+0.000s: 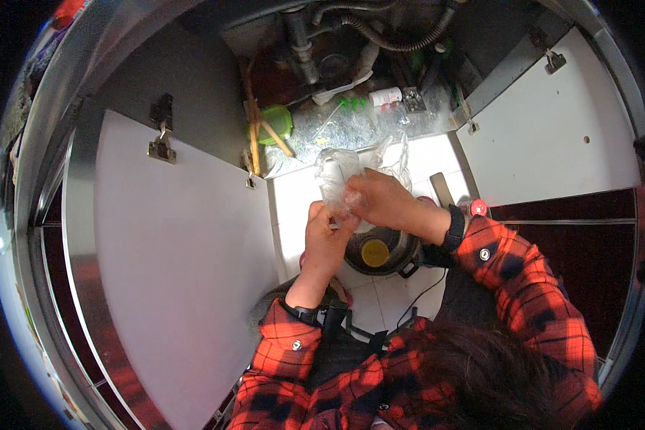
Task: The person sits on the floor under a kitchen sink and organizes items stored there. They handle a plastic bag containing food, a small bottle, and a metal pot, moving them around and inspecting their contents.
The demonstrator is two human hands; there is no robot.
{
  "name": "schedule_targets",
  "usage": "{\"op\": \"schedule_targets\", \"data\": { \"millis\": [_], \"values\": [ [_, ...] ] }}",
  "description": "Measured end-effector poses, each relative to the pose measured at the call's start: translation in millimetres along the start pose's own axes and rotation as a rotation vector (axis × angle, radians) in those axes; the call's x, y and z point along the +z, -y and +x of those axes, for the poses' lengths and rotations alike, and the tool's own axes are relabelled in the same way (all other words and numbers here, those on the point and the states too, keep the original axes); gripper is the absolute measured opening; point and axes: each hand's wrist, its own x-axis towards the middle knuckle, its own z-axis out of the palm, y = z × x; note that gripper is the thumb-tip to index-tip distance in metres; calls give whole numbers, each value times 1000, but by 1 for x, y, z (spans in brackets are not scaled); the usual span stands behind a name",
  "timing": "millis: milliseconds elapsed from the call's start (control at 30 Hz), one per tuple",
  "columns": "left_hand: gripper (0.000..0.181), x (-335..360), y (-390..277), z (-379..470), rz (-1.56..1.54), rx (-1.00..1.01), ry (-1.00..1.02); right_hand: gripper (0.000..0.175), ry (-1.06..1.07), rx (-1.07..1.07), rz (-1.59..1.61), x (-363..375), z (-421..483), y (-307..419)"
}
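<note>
A clear plastic bag (337, 166) is bunched up between my two hands. My left hand (325, 236) pinches its near edge between thumb and fingers. Close beside it, my right hand (384, 199) grips the gathered plastic with curled fingers. More of the thin film sticks out beyond the right hand. What the bag may contain cannot be made out. Below my hands a dark pot (395, 252) with a black side handle stands on the tiled floor, partly covered by my right arm. A round yellow object (375, 253) shows inside the pot.
Open white cabinet doors (188, 242) flank me on both sides. The cabinet floor (365, 126) holds a white bottle (385, 97), a green basin (275, 124) and wooden sticks (255, 134). A corrugated drain hose (395, 42) hangs above. A red-capped container (478, 207) stands at the right.
</note>
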Motion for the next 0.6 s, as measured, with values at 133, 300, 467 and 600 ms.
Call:
{"op": "schedule_targets", "data": {
  "millis": [133,300,467,600],
  "values": [
    [13,-7,14,0,-509,-302,-51,17,43,-106,79,-6,-1,-3],
    [18,-14,9,0,-1097,-535,-81,26,55,-70,145,-14,-4,-5],
    [16,-12,1,2,-1121,-619,-180,26,47,-76,241,-11,-4,-6],
    [16,-8,-4,0,-1091,-663,-129,28,138,-47,232,-13,-3,-9]
  ]
}}
